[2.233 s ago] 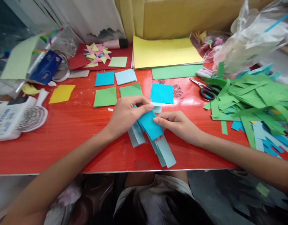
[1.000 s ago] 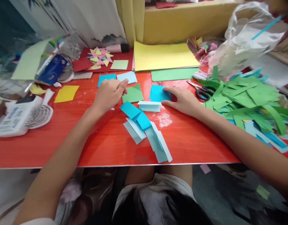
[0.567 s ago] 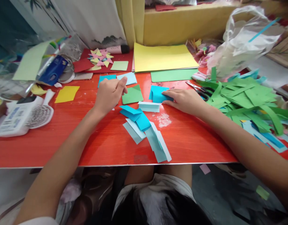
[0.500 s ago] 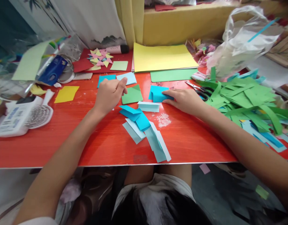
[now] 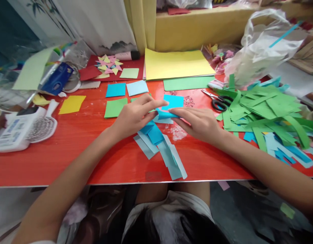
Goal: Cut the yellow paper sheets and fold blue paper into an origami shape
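Note:
Between my two hands is a bent sheet of blue paper (image 5: 164, 115), held just above the table. My left hand (image 5: 136, 115) pinches its left end between thumb and fingers. Closed on the right end is my right hand (image 5: 200, 122). Behind it lies a flat blue square (image 5: 174, 101). Below my hands are folded blue papers (image 5: 155, 134) and folded pale blue papers (image 5: 171, 157), overlapping in a loose row. A green square (image 5: 115, 107) lies left of my left hand, and another green one is mostly hidden behind it.
Scissors (image 5: 217, 100) and a heap of green paper strips (image 5: 270, 108) lie at the right. Yellow sheets (image 5: 179, 62) are stacked at the back. A hairbrush (image 5: 43, 125) and white bottle (image 5: 19, 130) lie left. The table's front edge (image 5: 108, 184) is near my lap.
My left hand has moved right and down to the blue paper. My right hand has brought that paper slightly towards me, and it is now curled between both hands, uncovering the square behind.

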`<state>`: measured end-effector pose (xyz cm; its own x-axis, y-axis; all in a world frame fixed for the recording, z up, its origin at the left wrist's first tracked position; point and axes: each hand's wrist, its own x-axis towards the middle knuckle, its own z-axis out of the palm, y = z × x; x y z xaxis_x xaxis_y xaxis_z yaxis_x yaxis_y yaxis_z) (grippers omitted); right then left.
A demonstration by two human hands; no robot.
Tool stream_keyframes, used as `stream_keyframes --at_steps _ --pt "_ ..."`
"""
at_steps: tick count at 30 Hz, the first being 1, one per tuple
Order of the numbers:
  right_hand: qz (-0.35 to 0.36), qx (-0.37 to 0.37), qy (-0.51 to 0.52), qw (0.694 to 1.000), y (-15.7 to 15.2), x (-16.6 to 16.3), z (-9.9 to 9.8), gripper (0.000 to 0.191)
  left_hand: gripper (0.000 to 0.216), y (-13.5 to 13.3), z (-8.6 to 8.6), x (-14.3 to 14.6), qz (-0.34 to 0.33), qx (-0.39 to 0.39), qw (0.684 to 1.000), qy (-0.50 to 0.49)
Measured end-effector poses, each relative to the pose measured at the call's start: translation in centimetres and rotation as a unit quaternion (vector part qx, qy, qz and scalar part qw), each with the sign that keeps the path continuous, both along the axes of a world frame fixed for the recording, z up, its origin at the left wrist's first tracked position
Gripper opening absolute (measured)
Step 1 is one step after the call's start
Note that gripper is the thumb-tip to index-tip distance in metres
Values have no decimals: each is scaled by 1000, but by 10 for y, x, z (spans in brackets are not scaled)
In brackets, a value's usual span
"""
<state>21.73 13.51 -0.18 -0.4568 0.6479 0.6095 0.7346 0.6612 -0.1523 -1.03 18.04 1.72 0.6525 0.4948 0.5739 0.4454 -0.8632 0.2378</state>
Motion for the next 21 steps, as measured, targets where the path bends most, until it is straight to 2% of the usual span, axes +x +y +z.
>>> stream_keyframes --at_steps 3,6,8,10,13,14,16,21 --pt "38 -23 47 998 -6 -4 4 28 22 -5 2 4 -2 17 999 -47" --pt "20 -140 185 973 -8 -6 9 43 20 -6 4 4 36 11 996 -83" --pt "7 -237 295 926 -7 -7 11 45 21 -7 5 3 44 5 994 -96" --pt "2 -329 386 862 -6 -8 11 46 23 -7 5 2 35 -8 995 -96" --pt "26 -443 453 773 -5 -9 9 47 25 -7 4 2 -12 -38 997 -69" --pt "42 -460 466 754 -5 -9 9 45 26 -6 3 3 -27 -48 997 -54" --pt "66 -462 489 737 -5 -9 8 38 25 -5 1 4 -37 -63 997 -17" --pt "64 -431 519 735 -6 -10 7 26 22 -7 -2 8 -26 -66 997 36"
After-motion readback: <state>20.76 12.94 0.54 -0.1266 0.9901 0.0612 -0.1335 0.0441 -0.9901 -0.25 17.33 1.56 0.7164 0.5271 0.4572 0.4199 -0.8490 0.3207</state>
